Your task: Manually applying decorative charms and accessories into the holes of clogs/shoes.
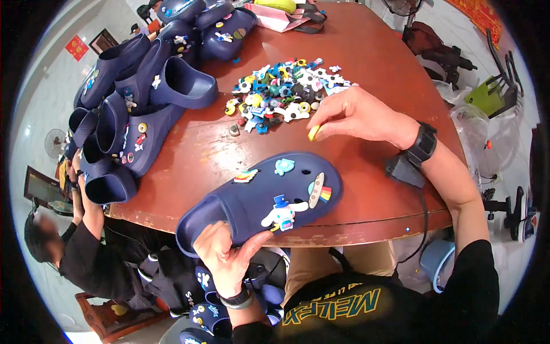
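A navy foam clog (258, 183) lies tilted at the table's near edge, its toe pointing right. My left hand (226, 252) grips it at the heel opening, fingers inside and thumb along the outer side. Fixed on its upper are a white character charm (282, 215), a flying saucer charm (319, 192), a light blue charm (283, 166) and a rainbow-coloured charm (245, 175). Above the toe, my right hand (358, 117) pinches a small yellow charm (313, 133) between thumb and fingers. Beyond that hand spreads a pile of mixed shoe charms (278, 92).
Several decorated navy clogs (154, 132) are heaped at the table's left. A dark device (405, 172) with a cable sits under my right wrist. A pink bag (281, 17) lies at the back. Another person (86, 258) is at the left; a blue bucket (438, 261) stands low right.
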A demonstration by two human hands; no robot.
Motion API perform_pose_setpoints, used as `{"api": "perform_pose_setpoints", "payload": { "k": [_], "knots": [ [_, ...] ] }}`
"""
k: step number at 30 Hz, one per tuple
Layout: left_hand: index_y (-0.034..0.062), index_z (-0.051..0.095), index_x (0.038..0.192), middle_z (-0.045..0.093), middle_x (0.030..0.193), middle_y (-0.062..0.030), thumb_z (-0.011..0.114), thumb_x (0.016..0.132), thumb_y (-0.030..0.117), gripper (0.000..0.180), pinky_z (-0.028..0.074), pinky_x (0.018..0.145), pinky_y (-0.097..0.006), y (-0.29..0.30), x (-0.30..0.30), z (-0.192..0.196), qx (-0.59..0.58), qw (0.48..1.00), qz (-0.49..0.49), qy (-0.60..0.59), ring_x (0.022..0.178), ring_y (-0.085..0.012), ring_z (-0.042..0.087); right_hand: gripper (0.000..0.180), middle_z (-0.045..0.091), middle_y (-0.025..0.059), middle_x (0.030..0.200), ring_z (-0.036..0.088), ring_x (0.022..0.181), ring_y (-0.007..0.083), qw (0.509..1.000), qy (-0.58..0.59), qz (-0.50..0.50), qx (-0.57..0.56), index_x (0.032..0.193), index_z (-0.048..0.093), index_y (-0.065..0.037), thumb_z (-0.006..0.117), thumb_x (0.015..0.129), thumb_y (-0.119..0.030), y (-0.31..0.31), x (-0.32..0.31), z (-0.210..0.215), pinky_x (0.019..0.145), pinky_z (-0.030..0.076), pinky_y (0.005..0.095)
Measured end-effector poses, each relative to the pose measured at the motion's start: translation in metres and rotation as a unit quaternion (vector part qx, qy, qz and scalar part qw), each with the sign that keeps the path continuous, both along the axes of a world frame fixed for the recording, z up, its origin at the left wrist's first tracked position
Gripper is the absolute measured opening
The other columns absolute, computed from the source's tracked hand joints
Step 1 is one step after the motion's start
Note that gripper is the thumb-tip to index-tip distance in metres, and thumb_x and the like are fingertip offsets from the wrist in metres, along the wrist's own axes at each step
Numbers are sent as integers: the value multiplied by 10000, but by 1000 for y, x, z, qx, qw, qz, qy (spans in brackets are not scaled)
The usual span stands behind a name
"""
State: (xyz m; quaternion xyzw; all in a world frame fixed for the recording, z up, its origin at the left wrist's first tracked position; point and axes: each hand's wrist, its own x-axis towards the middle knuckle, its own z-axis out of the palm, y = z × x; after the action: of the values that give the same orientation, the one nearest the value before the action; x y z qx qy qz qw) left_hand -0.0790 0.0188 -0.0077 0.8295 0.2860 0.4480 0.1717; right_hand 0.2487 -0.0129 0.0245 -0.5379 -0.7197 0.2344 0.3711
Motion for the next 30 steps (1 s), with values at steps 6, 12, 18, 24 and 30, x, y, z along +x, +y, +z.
{"api": "perform_pose_setpoints", "payload": {
  "k": [6,12,18,24,30],
  "knots": [
    [38,534,654,449,549,-68,907,557,293,462,297,472,-325,4,4,-6,14,1000,-5,-4,482,-240,382,179,704,96,952,663,877,179,992,76,95,-16,988,715,-14,713,809,-16,-14,-29,12,793,530,294],
    [31,552,688,528,622,-73,901,560,252,432,370,547,-327,2,0,5,3,999,11,51,550,-233,479,81,597,66,822,582,825,280,958,-131,134,218,849,651,-68,682,813,-133,-9,-34,7,705,489,393],
    [74,361,543,367,496,-81,912,553,260,582,278,444,-355,9,3,8,25,998,-23,44,452,-265,345,53,596,57,792,561,826,243,947,-237,126,174,826,661,-80,660,813,-131,-21,-45,33,775,436,374],
    [72,365,539,382,494,-88,909,572,266,578,295,443,-356,6,0,10,17,998,-26,58,447,-264,359,215,644,90,792,631,791,287,944,-268,185,-46,790,650,-29,761,716,-197,11,-47,57,659,479,408],
    [68,354,540,372,496,-88,910,570,272,594,290,444,-363,5,2,7,-4,998,-24,62,452,-266,353,156,617,65,885,582,879,183,962,-23,229,-144,913,710,-53,751,772,-107,25,-41,23,781,471,326]
  ]
}}
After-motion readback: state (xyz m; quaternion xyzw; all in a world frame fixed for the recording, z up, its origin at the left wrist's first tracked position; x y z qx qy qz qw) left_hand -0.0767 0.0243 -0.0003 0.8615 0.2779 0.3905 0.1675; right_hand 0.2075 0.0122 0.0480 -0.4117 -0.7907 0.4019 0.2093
